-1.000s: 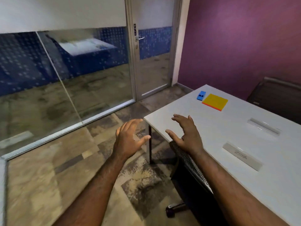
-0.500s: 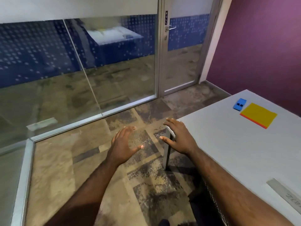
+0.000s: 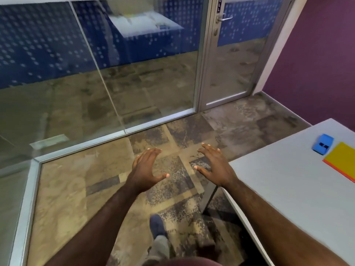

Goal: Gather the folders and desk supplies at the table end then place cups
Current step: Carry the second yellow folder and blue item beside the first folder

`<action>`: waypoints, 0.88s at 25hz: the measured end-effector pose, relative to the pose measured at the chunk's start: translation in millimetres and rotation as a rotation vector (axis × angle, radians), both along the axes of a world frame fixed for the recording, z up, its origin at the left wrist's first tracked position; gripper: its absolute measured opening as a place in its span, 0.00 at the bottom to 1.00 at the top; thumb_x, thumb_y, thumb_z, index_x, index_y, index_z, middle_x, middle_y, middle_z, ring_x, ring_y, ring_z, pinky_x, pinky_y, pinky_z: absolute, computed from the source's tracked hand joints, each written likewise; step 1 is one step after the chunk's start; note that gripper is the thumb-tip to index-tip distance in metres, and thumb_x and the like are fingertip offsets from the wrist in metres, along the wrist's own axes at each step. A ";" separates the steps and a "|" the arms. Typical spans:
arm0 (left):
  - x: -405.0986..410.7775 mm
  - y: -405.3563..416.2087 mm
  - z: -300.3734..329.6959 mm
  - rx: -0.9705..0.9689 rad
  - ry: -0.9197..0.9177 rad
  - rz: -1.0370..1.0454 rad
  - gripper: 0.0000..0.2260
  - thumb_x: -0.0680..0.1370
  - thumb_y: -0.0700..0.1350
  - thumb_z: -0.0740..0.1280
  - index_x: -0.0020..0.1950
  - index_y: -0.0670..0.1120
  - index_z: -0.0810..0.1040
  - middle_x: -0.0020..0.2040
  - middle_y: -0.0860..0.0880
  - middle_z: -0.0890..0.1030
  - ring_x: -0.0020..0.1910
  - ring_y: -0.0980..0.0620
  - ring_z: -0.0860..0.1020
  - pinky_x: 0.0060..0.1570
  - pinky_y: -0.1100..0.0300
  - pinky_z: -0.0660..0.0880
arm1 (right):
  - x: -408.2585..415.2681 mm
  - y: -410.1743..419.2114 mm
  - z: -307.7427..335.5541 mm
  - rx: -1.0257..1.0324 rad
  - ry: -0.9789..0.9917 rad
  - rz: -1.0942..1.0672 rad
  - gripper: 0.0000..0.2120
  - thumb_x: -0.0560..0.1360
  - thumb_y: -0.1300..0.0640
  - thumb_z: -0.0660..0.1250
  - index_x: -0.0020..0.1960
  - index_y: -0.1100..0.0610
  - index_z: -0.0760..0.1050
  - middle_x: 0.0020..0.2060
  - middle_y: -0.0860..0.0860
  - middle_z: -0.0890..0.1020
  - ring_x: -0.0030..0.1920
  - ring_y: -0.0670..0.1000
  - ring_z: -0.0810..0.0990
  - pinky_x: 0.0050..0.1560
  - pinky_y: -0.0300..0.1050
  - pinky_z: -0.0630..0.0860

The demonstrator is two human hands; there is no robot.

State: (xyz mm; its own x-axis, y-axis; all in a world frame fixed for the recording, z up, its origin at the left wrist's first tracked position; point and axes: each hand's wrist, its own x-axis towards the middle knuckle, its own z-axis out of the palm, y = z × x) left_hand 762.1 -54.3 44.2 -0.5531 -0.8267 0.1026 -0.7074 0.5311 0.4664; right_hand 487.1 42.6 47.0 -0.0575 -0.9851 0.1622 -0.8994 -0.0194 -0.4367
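A yellow folder with an orange edge (image 3: pixel 342 162) lies flat near the end of the white table (image 3: pixel 284 189), cut off by the right edge of the view. A small blue desk item (image 3: pixel 323 144) sits just beside its far corner. My left hand (image 3: pixel 147 167) hovers over the carpet, fingers spread, holding nothing. Near the table's corner my right hand (image 3: pixel 215 166) is also spread and empty, left of the folder and apart from it. No cups are in view.
A glass wall (image 3: pixel 99 73) and a glass door (image 3: pixel 236 54) with a metal handle stand ahead. A purple wall (image 3: pixel 317 54) rises at the right. My foot in a blue shoe (image 3: pixel 157 225) steps on the patterned carpet beside the table leg (image 3: pixel 209 198).
The view has swung left and away from the table; the chair and the clear rulers have left the view. My right hand has come off the table corner, and both hands stay spread.
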 end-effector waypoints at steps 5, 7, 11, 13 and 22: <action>-26.9 -120.1 -17.7 0.003 -0.009 -0.092 0.41 0.69 0.64 0.71 0.76 0.53 0.58 0.77 0.51 0.60 0.77 0.50 0.55 0.74 0.43 0.50 | -15.8 -89.2 -25.3 0.032 -0.005 -0.119 0.28 0.75 0.42 0.66 0.71 0.49 0.66 0.76 0.49 0.62 0.77 0.50 0.58 0.75 0.49 0.48; -36.7 -165.7 -19.3 -0.010 -0.013 -0.164 0.41 0.69 0.66 0.69 0.76 0.53 0.57 0.78 0.51 0.60 0.77 0.50 0.55 0.73 0.43 0.49 | -20.9 -121.2 -28.5 0.058 -0.008 -0.164 0.27 0.75 0.42 0.66 0.71 0.49 0.66 0.76 0.49 0.62 0.77 0.50 0.58 0.75 0.48 0.48; -69.7 -253.4 -15.9 -0.018 -0.028 -0.282 0.40 0.70 0.67 0.67 0.76 0.53 0.59 0.77 0.51 0.61 0.77 0.50 0.57 0.73 0.42 0.52 | -39.7 -182.0 -26.0 0.041 -0.027 -0.285 0.27 0.75 0.42 0.66 0.71 0.49 0.66 0.76 0.49 0.63 0.76 0.50 0.59 0.76 0.52 0.53; -94.6 -285.2 -13.8 -0.008 -0.028 -0.357 0.40 0.70 0.68 0.67 0.76 0.52 0.59 0.77 0.51 0.61 0.77 0.50 0.57 0.73 0.44 0.53 | -56.6 -203.7 -27.0 0.026 -0.037 -0.349 0.27 0.75 0.42 0.66 0.71 0.49 0.66 0.76 0.49 0.64 0.76 0.50 0.60 0.75 0.52 0.53; -268.2 -413.3 -15.8 0.014 -0.026 -0.633 0.41 0.70 0.64 0.70 0.77 0.50 0.59 0.77 0.51 0.61 0.77 0.50 0.57 0.73 0.43 0.57 | -176.0 -285.8 -58.4 0.018 -0.094 -0.613 0.27 0.75 0.42 0.65 0.71 0.49 0.66 0.75 0.50 0.65 0.75 0.51 0.62 0.75 0.53 0.57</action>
State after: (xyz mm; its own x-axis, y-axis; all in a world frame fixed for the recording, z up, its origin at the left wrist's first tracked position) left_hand 493.9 -467.6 28.4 -0.9376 -0.3398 0.0743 -0.2692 0.8443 0.4633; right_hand 311.1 -243.2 -11.3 -0.6268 -0.7710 0.1126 -0.7025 0.4967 -0.5097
